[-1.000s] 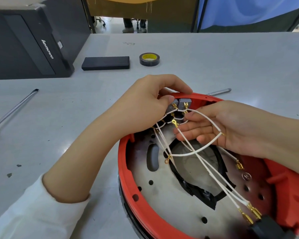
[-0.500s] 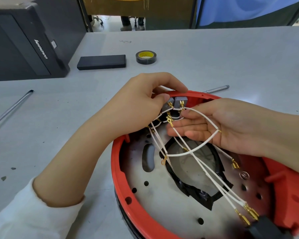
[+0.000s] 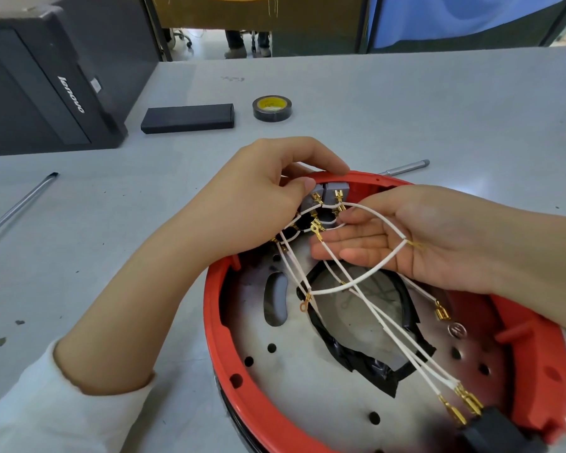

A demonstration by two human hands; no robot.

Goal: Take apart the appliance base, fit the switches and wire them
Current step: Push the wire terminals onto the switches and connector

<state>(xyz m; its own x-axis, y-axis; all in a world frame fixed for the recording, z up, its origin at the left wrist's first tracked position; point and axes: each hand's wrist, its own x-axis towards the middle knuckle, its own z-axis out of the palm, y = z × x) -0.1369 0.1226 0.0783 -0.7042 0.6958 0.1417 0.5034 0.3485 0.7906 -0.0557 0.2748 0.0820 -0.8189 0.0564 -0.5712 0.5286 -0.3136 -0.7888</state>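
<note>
— Appliance base [image 3: 275,364]? Lay open side up on desk [image 3: 438,109], switches [image 3: 332,199] at far rim.

— Fingers? Left hand [image 3: 262,197] pinched a switch wire [image 3: 303,214]; right hand [image 3: 406,237] straight, under white wires [image 3: 366,308] running far-left to near-right.

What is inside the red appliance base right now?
Inside the red base: a perforated metal plate, white wires and grey switches. The left hand covers the switches' left side.

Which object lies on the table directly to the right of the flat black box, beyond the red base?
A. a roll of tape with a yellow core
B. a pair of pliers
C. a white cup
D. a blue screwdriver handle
A: the roll of tape, black outside and yellow inside, lies just right of the black box on the grey table.
</note>
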